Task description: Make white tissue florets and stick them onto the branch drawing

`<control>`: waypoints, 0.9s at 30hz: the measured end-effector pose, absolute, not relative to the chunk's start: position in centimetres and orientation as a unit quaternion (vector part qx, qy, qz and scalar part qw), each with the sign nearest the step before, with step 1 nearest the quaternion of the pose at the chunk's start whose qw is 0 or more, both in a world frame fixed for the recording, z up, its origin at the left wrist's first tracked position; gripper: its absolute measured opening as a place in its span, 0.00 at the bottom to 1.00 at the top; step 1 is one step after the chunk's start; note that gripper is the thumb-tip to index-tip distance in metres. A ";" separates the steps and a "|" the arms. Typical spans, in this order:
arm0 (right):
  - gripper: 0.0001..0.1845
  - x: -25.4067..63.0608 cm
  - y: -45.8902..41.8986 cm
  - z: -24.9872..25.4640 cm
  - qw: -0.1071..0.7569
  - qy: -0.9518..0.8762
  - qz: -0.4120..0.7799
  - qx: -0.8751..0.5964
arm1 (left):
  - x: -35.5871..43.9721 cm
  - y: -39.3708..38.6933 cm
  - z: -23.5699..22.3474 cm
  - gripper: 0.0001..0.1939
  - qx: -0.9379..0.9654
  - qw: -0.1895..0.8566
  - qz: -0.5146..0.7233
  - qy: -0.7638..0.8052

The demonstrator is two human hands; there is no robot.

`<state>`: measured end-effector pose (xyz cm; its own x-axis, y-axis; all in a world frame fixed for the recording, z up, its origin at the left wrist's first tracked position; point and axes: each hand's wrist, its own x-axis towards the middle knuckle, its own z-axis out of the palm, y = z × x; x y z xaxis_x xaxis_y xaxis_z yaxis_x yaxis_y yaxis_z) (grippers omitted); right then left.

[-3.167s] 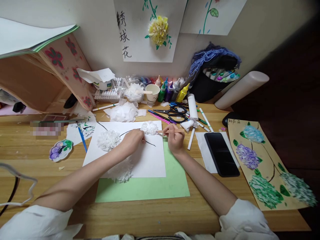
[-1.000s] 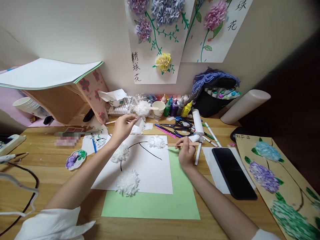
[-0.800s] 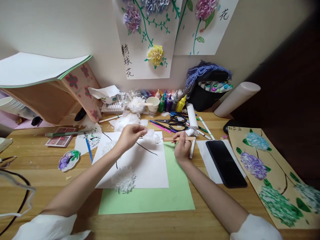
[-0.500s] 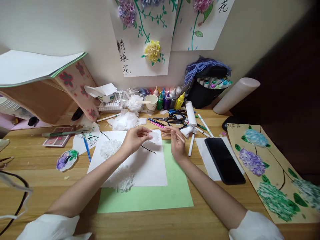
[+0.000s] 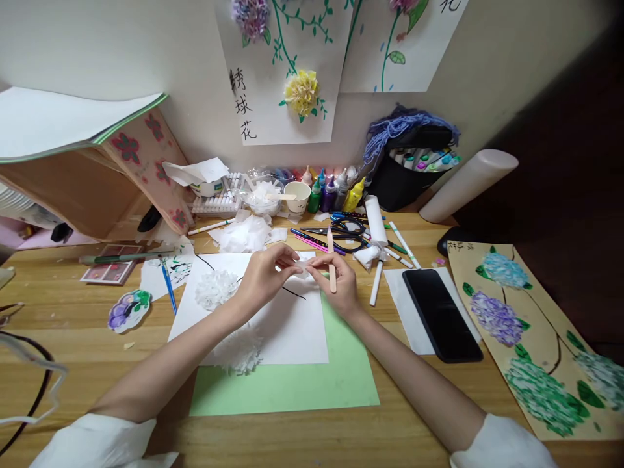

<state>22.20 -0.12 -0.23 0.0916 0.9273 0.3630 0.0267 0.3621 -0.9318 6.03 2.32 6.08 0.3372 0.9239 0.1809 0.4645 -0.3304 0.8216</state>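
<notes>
Between my fingertips is a small piece of white tissue paper (image 5: 303, 265). My left hand (image 5: 270, 274) pinches it from the left. My right hand (image 5: 336, 279) pinches its other side and also keeps a wooden craft stick (image 5: 331, 260) upright among the fingers. Below lies a white sheet (image 5: 292, 338) with drawn dark branches, on top of a green sheet (image 5: 348, 377). Two fluffy white paper flowers sit on the white sheet: an upper one (image 5: 214, 290) and a lower one (image 5: 240, 351), partly hidden by my left forearm.
Behind my hands are a pile of tissue pieces (image 5: 244, 234), a paper cup (image 5: 297, 197), paint bottles (image 5: 327, 195) and black scissors (image 5: 348, 227). To the right lie a phone (image 5: 441, 315) and a flower picture (image 5: 541, 351). A paint palette (image 5: 129, 311) is at left.
My right hand has moved left to meet the left hand and now grips the tissue piece too. The craft stick has swung from slanted to nearly upright. The view has shifted slightly.
</notes>
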 end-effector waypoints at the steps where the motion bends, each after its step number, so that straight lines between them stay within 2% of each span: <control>1: 0.06 22.3 -0.1 -0.2 0.605 -0.562 0.366 -0.429 | 6.1 2.3 6.1 0.08 0.747 0.337 0.335 0.465; 9: 0.06 22.9 -0.1 0.3 0.602 -0.588 0.324 -0.432 | 6.3 1.8 5.9 0.03 0.748 0.333 0.330 0.471; 19: 0.08 22.9 -0.4 0.5 0.615 -0.620 0.251 -0.417 | 6.2 1.3 5.9 0.03 0.760 0.305 0.337 0.464; 27: 0.11 23.2 -0.4 1.6 0.602 -0.644 0.268 -0.389 | 6.0 1.0 6.2 0.03 0.828 0.176 0.323 0.424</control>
<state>23.19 -0.44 1.58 0.0263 0.8238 0.5663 0.1778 0.5536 -0.8136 5.98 1.01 6.16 0.4323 0.8154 0.3849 0.5884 -0.5786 0.5648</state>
